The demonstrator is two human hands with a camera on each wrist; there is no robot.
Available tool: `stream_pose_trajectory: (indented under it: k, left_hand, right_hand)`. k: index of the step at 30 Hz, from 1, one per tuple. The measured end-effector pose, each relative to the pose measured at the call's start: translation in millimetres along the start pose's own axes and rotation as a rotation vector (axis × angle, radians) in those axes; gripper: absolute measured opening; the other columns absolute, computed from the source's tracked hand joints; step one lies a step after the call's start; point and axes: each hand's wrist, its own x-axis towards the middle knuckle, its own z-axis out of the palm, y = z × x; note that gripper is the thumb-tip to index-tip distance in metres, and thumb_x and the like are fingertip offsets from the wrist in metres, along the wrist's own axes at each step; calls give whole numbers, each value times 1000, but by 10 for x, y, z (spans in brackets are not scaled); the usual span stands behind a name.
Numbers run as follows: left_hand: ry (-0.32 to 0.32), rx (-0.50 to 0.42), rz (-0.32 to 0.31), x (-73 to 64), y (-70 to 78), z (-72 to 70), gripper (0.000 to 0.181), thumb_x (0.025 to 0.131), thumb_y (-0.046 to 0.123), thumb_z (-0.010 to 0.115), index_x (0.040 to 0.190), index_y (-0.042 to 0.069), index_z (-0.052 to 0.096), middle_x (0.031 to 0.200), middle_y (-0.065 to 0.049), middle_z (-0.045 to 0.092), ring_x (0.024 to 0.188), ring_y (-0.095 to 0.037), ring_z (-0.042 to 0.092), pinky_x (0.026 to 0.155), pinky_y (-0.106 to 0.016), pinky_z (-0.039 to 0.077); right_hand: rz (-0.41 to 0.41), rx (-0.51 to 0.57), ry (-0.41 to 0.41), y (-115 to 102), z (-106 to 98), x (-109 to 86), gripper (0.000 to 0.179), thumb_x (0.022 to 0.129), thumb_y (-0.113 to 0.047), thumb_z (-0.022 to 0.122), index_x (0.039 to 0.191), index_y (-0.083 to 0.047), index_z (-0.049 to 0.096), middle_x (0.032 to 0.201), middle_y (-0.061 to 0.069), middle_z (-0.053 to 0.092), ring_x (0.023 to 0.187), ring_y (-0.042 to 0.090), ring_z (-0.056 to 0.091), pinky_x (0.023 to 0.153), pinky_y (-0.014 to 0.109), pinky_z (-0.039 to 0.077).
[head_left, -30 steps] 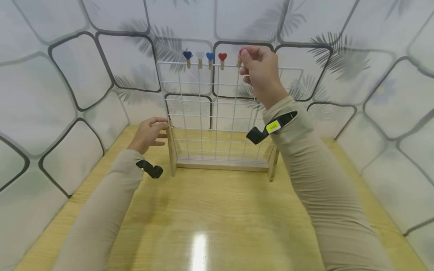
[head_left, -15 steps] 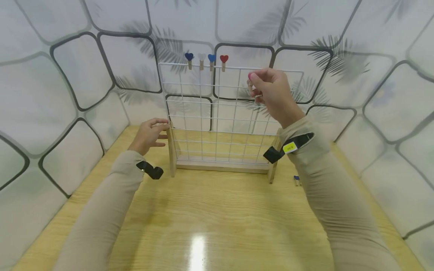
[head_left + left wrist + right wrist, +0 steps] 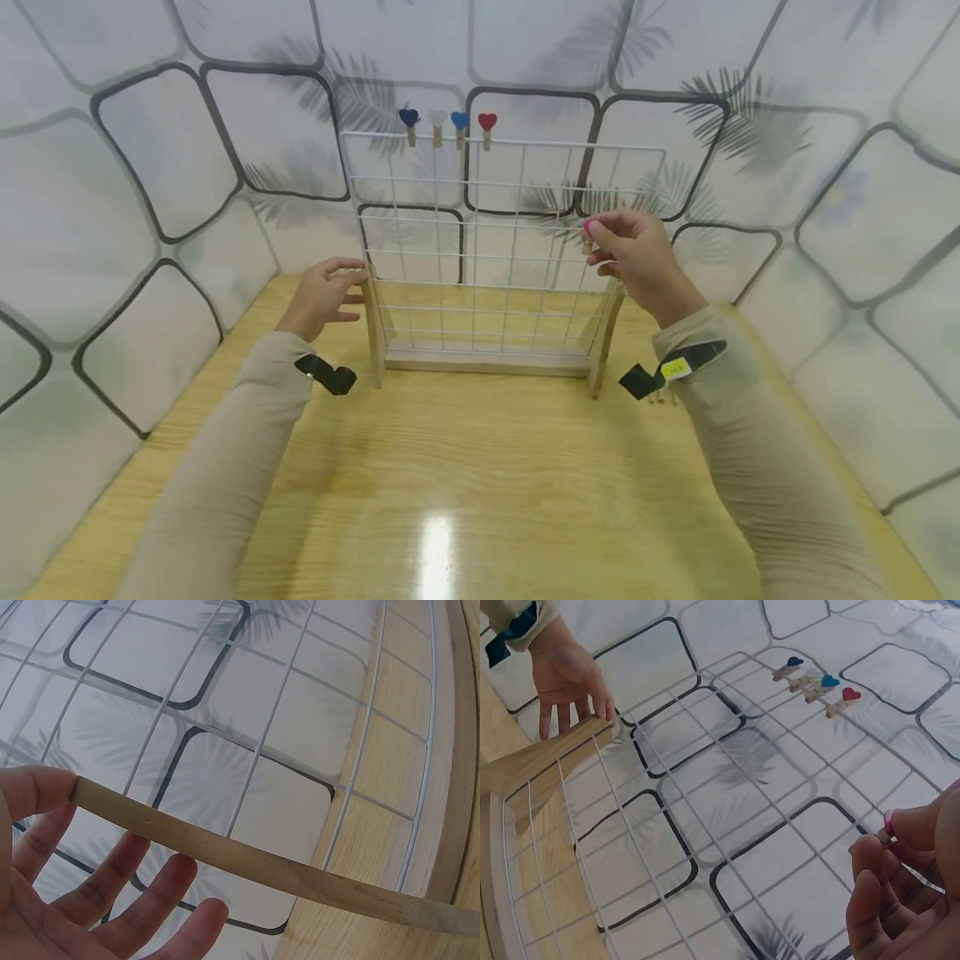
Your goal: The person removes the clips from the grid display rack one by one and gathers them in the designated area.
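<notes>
My right hand (image 3: 637, 254) pinches a small wooden clothespin (image 3: 588, 242) with a pink heart on top, between thumb and fingers. It is held in front of the right part of a white wire grid (image 3: 480, 223), below the top wire. On that top wire stand a dark blue heart clothespin (image 3: 409, 125), a white one (image 3: 437, 127), a light blue one (image 3: 460, 127) and a red one (image 3: 487, 130). My left hand (image 3: 318, 296) touches the upper end of the stand's left wooden leg (image 3: 225, 847), its fingers mostly straight.
The grid's wooden stand (image 3: 487, 364) rests on a wood-grain table (image 3: 450, 467). More clothespins (image 3: 662, 398) lie on the table right of the stand, partly hidden by the right wrist strap. A patterned wall (image 3: 540, 50) surrounds the table.
My right hand has moved from the top wire down and to the right, taking the pink heart clothespin with it. The left hand stays at the wooden leg.
</notes>
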Motion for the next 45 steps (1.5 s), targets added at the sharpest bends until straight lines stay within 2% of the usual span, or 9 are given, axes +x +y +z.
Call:
stream_pose_trajectory:
  k: [6,12,22,30,36,37,40,43,45]
  left_hand:
    - [-3,-4,-1,10,5,-13,48,100,34,54,139,7,47,137,-16,51,116,-37,55,90,-50,50]
    - [-5,-3,-5,15,-14,-9,48,100,35,54,139,7,47,138,-17,50,117,-37,55,92,-52,49]
    - [-17,23,12,4,8,-1,52,100,37,53,141,7,46,138,-18,50,118,-38,54,91,-49,50]
    - [-14,26,-4,-3,-9,-26,53,99,39,54,143,9,45,139,-18,49,119,-38,53,92,-49,50]
    - [-12,23,11,-25,-8,-39,53,100,39,54,142,8,45,139,-18,49,118,-38,54,92,-50,50]
    - [-13,23,12,-27,-5,-39,53,100,39,54,142,8,45,138,-18,50,118,-38,54,92,-49,50]
    - [-8,21,8,-30,1,-36,52,100,38,54,141,8,46,137,-17,51,117,-37,55,91,-48,51]
    - [-4,14,1,-24,0,-35,51,99,37,55,141,8,47,136,-16,51,116,-37,55,91,-48,51]
    - [-6,12,0,-19,-5,-31,51,99,37,55,141,9,47,137,-16,51,117,-37,54,91,-48,50]
  right_hand:
    - [48,96,-10,254,-353,-196,4,95,-12,64,95,-8,64,88,2,62,66,13,60,58,22,50]
    - [74,164,35,511,-769,-427,7,94,-13,65,96,-7,64,89,1,63,68,12,61,58,21,51]
    - [121,144,107,912,-1327,-719,5,95,-14,64,95,-11,68,89,-1,65,69,9,63,58,18,52]
    - [190,70,169,1170,-1693,-906,9,97,-17,62,93,-20,70,88,-6,66,71,8,63,61,18,53]
    - [255,-61,177,1452,-1994,-974,7,98,-25,59,101,-19,62,88,-11,64,76,5,64,67,18,54]
    - [261,-101,175,1499,-2035,-984,13,99,-26,58,106,-16,60,89,-13,63,77,4,64,68,18,54]
    - [260,-264,175,1636,-2122,-1020,44,100,-31,56,124,6,52,90,-21,61,78,-1,63,69,18,54]
    - [252,-435,189,1759,-2182,-1059,65,101,-33,53,134,21,37,90,-23,59,76,-3,63,67,19,55]
    - [246,-529,206,1831,-2211,-1085,64,101,-32,53,133,21,38,92,-7,67,73,-2,63,65,19,55]
